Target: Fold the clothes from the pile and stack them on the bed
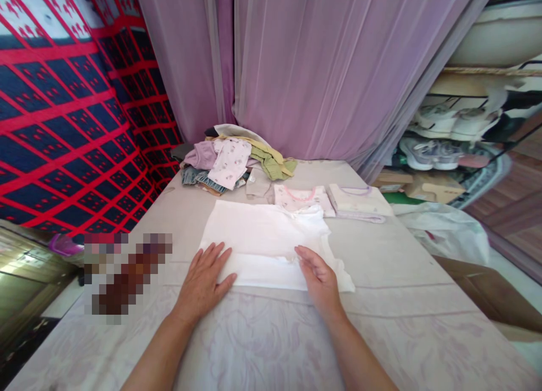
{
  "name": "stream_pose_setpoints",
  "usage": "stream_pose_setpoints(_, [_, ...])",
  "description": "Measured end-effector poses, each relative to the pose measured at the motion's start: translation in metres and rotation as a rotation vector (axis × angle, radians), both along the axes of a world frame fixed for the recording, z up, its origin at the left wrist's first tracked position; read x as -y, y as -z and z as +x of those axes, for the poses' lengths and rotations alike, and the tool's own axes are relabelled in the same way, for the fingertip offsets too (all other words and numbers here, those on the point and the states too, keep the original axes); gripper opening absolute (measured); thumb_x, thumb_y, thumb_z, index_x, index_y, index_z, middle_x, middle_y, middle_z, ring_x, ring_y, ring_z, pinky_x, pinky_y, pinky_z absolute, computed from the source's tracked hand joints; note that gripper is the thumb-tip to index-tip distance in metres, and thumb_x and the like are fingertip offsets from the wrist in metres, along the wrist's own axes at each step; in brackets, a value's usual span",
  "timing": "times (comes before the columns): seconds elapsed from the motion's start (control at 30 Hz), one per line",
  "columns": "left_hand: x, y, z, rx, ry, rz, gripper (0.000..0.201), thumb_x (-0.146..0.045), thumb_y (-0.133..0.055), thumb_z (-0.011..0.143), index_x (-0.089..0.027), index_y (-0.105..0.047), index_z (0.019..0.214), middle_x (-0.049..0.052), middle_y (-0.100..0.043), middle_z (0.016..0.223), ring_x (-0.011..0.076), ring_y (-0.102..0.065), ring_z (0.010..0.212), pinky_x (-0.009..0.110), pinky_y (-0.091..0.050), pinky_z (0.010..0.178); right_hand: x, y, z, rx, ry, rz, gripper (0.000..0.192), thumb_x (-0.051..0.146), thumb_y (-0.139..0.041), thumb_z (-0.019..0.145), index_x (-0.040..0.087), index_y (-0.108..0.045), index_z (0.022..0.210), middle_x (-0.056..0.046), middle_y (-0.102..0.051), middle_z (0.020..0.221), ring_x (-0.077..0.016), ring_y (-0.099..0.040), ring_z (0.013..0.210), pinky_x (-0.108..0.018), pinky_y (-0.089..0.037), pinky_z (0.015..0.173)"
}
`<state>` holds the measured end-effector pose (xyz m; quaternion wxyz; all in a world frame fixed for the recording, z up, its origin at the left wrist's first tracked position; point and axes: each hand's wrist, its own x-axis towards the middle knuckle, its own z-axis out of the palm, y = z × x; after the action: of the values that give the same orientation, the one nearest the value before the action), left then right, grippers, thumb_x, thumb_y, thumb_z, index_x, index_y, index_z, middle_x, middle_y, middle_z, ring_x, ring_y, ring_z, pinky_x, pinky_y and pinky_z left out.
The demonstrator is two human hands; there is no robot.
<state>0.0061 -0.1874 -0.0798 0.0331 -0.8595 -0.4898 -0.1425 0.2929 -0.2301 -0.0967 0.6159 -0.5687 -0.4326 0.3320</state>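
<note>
A white shirt (pixel 254 227) lies spread on the bed in front of me, with its near side folded over in a strip. My left hand (pixel 207 275) rests flat on the left end of that strip, fingers spread and thumb pointing right. At the right part of the fold, my right hand (pixel 319 281) has its fingers curled together on the edge of the cloth, which bunches slightly at the fingertips. The shirt's right end is uneven and wrinkled.
Behind the shirt lie a folded floral top (pixel 300 196) and a folded cream garment (pixel 355 199). A heap of clothes (pixel 231 159) sits at the back left. Purple curtains (pixel 296 69) hang behind the bed (pixel 271 334). Shoes (pixel 457 122) fill a rack at right; a blurred patch covers something at left.
</note>
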Motion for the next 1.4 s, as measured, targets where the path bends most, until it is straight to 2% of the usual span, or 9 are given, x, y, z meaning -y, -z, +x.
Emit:
stream_pose_setpoints(0.13, [0.000, -0.001, 0.000, 0.002, 0.002, -0.011, 0.055, -0.052, -0.043, 0.089, -0.025, -0.045, 0.136, 0.007, -0.046, 0.143, 0.0259, -0.039, 0.133, 0.048, -0.029, 0.109, 0.001, -0.010, 0.001, -0.135, 0.005, -0.030, 0.029, 0.038, -0.071, 0.070, 0.024, -0.071, 0.095, -0.006, -0.072, 0.105, -0.0239, -0.063, 0.104, -0.045, -0.042, 0.100])
stream_pose_setpoints(0.23, [0.000, -0.001, 0.000, 0.008, 0.003, -0.012, 0.054, -0.052, -0.044, 0.089, -0.026, -0.045, 0.136, 0.007, -0.046, 0.142, 0.0259, -0.039, 0.133, 0.048, -0.029, 0.110, 0.001, -0.016, 0.007, -0.262, 0.029, -0.045, 0.016, 0.034, -0.073, 0.068, 0.024, -0.071, 0.079, -0.005, -0.072, 0.102, -0.0244, -0.063, 0.103, -0.046, -0.040, 0.101])
stream_pose_setpoints(0.33, [0.000, 0.000, 0.000, 0.010, 0.004, -0.016, 0.055, -0.052, -0.044, 0.089, -0.026, -0.045, 0.136, 0.007, -0.046, 0.143, 0.0258, -0.039, 0.133, 0.048, -0.028, 0.110, 0.000, -0.018, 0.018, -0.495, 0.021, -0.027, 0.009, 0.029, -0.075, 0.063, 0.024, -0.068, 0.066, -0.004, -0.073, 0.097, -0.0240, -0.063, 0.103, -0.046, -0.040, 0.101])
stream_pose_setpoints(0.5, [0.000, -0.001, 0.000, 0.005, 0.005, -0.027, 0.055, -0.052, -0.043, 0.089, -0.025, -0.045, 0.137, 0.007, -0.046, 0.143, 0.0259, -0.039, 0.133, 0.048, -0.028, 0.110, -0.001, -0.017, 0.036, -0.737, -0.086, -0.010, 0.009, 0.022, -0.072, 0.063, 0.027, -0.068, 0.070, -0.002, -0.072, 0.103, -0.0220, -0.063, 0.105, -0.047, -0.040, 0.103])
stream_pose_setpoints(0.7, [-0.001, -0.003, 0.001, 0.004, 0.001, -0.028, 0.054, -0.052, -0.044, 0.088, -0.026, -0.046, 0.135, 0.007, -0.047, 0.141, 0.0265, -0.041, 0.132, 0.049, -0.030, 0.109, -0.002, -0.012, 0.041, -0.739, -0.133, 0.015, 0.010, 0.021, -0.068, 0.067, 0.029, -0.068, 0.074, -0.001, -0.071, 0.107, -0.0218, -0.061, 0.109, -0.050, -0.036, 0.106])
stream_pose_setpoints(1.03, [-0.001, -0.004, 0.000, -0.011, 0.001, -0.026, 0.054, -0.053, -0.042, 0.089, -0.025, -0.046, 0.135, 0.007, -0.047, 0.141, 0.0262, -0.040, 0.132, 0.048, -0.030, 0.109, -0.001, -0.017, 0.040, -0.787, -0.128, 0.011, 0.010, 0.021, -0.070, 0.065, 0.028, -0.068, 0.072, 0.000, -0.070, 0.109, -0.0214, -0.060, 0.111, -0.049, -0.036, 0.107])
stream_pose_setpoints(1.1, [-0.001, -0.004, 0.000, -0.018, -0.001, -0.025, 0.054, -0.053, -0.042, 0.089, -0.025, -0.046, 0.135, 0.007, -0.047, 0.142, 0.0263, -0.040, 0.132, 0.048, -0.030, 0.109, -0.001, -0.016, 0.040, -0.783, -0.132, 0.017, 0.011, 0.021, -0.070, 0.065, 0.028, -0.068, 0.072, 0.001, -0.072, 0.102, -0.0218, -0.061, 0.110, -0.050, -0.037, 0.106])
stream_pose_setpoints(1.23, [-0.002, -0.003, 0.000, -0.026, 0.004, -0.029, 0.054, -0.052, -0.042, 0.089, -0.025, -0.046, 0.136, 0.008, -0.047, 0.141, 0.0265, -0.041, 0.132, 0.049, -0.030, 0.109, -0.001, -0.015, 0.042, -0.778, -0.162, 0.039, 0.011, 0.021, -0.071, 0.065, 0.030, -0.068, 0.072, 0.004, -0.071, 0.075, -0.0226, -0.062, 0.108, -0.051, -0.035, 0.107])
stream_pose_setpoints(1.4, [-0.002, -0.004, 0.001, -0.019, 0.004, -0.034, 0.054, -0.052, -0.042, 0.089, -0.024, -0.046, 0.135, 0.008, -0.047, 0.141, 0.0266, -0.041, 0.132, 0.049, -0.030, 0.109, -0.001, -0.016, 0.044, -0.812, -0.174, 0.031, 0.011, 0.021, -0.071, 0.064, 0.030, -0.068, 0.071, 0.005, -0.069, 0.072, -0.0227, -0.061, 0.110, -0.051, -0.033, 0.109])
